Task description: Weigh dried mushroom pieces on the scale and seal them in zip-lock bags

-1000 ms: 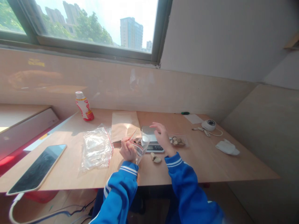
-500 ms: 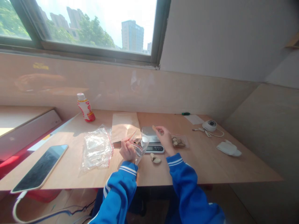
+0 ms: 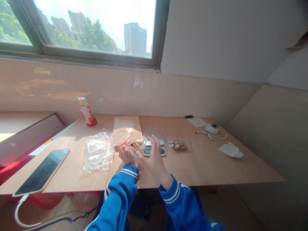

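My left hand is closed on a clear zip bag with a red seal line, tilted above the table. Small tan and dark pieces show through its plastic. My right hand is beside the bag's near side, fingers spread and raised, the thumb close to the bag; I cannot tell whether it touches. Just beyond it sits a kitchen scale with a bare metal plate, its display partly covered by my fingers. To the right lies another clear bag holding several pale brown dried slices.
Stacked clear bags and a brown paper sheet lie left of the scale. Farther left are a phone on a cable and a bottle. A white camera, a screwdriver and a crumpled white tissue are right.
My right hand has come from above the scale to the bag, its pinched tan slice no longer visible. The pale pieces in front of the scale are out of sight.
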